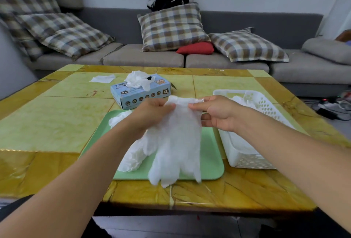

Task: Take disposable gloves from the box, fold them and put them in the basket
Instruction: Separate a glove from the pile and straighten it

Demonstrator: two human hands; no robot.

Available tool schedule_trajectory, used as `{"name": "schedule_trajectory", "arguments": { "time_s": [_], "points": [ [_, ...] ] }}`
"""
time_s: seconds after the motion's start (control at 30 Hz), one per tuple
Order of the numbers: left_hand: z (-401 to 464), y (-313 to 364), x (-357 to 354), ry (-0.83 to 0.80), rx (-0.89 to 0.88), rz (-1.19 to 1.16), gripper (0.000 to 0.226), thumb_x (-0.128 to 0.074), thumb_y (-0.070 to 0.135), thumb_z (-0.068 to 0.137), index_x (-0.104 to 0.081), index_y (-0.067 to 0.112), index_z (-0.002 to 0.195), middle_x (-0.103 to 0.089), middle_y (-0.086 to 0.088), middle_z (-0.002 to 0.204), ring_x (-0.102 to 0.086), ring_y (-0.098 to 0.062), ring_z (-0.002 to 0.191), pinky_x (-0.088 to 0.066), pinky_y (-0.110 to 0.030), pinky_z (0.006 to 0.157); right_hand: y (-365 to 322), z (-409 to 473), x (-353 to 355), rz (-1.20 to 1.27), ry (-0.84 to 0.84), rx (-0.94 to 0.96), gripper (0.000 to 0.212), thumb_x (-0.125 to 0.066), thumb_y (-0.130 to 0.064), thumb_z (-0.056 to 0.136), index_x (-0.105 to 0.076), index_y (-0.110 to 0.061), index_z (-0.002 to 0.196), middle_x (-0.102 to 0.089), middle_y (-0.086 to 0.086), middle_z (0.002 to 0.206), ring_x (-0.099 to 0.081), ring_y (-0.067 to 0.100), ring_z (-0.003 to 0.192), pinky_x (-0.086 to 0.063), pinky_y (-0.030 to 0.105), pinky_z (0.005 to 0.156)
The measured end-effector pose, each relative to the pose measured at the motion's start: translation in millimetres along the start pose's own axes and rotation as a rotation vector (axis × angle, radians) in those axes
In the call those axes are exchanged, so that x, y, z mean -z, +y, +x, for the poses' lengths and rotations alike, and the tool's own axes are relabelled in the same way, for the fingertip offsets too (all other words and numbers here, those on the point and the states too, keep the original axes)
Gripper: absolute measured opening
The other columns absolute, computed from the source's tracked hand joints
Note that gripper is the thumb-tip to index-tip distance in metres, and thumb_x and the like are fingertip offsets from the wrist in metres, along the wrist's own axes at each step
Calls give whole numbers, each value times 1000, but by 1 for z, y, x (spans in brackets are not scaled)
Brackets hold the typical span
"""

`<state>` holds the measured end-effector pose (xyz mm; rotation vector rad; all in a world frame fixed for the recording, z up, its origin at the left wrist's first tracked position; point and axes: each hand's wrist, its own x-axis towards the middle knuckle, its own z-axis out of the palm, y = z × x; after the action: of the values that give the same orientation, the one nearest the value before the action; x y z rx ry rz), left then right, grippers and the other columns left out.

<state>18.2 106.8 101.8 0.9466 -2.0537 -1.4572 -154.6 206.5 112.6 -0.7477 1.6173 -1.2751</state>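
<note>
**Limp glove held by its cuff**

While it hangs over the yellow-green tiled tabletop [57, 124] and pale green plastic tray [210, 154], the thin white disposable glove [178, 142] looks nearly weightless, floppy, probably clingy. White perforated plastic basket [266, 105] sits right; blue cardboard glove box [140, 93] behind. Left hand [152, 116] and right hand [216, 112] each pinch a cuff corner, the best hold.

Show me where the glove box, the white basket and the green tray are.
glove box [146, 96]: head view, front face.
white basket [266, 105]: head view, perforated right wall.
green tray [210, 154]: head view, bare right part.
</note>
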Motion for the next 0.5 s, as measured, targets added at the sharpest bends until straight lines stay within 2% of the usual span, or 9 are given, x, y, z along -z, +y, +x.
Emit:
{"name": "schedule_trajectory", "arguments": {
  "time_s": [0.07, 0.13, 0.23, 0.3, 0.37, 0.4, 0.43, 0.5],
  "points": [
    [11, 19, 2, 95, -208, -8, 32, -64, 30, 96, -71, -1, 97, -64, -2, 79, -54, -17, 75, -39, -30, 70, -15, 3, 1, 58, 38, 187, 13, -70, -10, 93, -66, -11, 106, -73, 8, 96, -70, 16, 73, -59, 29, 73],
    [11, 48, 9, 180, -441, -47, 16, -59, 18, 101, -73, 10, 99, -71, 14, 77, -61, -4, 69, -47, -20, 68, -40, -5, 7, 54, 74, 474, 6, -66, -9, 95, -70, -11, 99, -74, 6, 96, -71, 17, 80, -59, 30, 79],
    [8, 71, 17, 222, -668, -20, 17, -60, 16, 100, -75, 21, 107, -77, 12, 89, -69, -4, 79, -54, -20, 75, -62, -21, 21, -109, 107, 818, 9, -69, -11, 94, -76, -13, 100, -77, 5, 99, -72, 19, 93, -59, 36, 89],
    [12, 58, 14, 159, -653, 35, 18, -61, 13, 99, -75, 20, 107, -72, 15, 78, -59, 3, 62, -45, -12, 65, -51, -19, 26, -241, 110, 821, 10, -72, -10, 92, -77, -10, 101, -77, 8, 99, -71, 21, 92, -58, 34, 87],
    [21, 28, 8, 111, -563, 162, 21, -63, 13, 98, -76, 29, 100, -67, 13, 72, -51, -4, 59, -42, -16, 59, -26, -8, 25, -392, 92, 726, 11, -74, -8, 90, -78, -7, 100, -77, 13, 97, -68, 21, 84, -56, 33, 80],
    [25, 11, 6, 67, -508, 235, 22, -65, 14, 97, -77, 33, 98, -70, 10, 77, -55, -7, 63, -48, -21, 63, -12, -1, 24, -515, 72, 678, 10, -76, -8, 88, -79, -9, 98, -77, 13, 94, -67, 20, 79, -54, 34, 76],
    [28, -4, 5, 5, -459, 312, 21, -67, 14, 95, -78, 32, 97, -75, 8, 86, -62, -6, 69, -55, -25, 72, 0, 5, 24, -673, 39, 635, 9, -77, -10, 87, -80, -12, 95, -77, 10, 91, -67, 18, 76, -52, 34, 73],
    [26, -31, 2, -152, -391, 495, 20, -69, 12, 93, -79, 28, 100, -76, 11, 96, -67, 7, 80, -53, -21, 84, 21, 9, 22, -1020, -87, 562, 10, -76, -14, 88, -80, -17, 96, -77, -1, 91, -69, 13, 81, -55, 33, 77]
  ]
}}
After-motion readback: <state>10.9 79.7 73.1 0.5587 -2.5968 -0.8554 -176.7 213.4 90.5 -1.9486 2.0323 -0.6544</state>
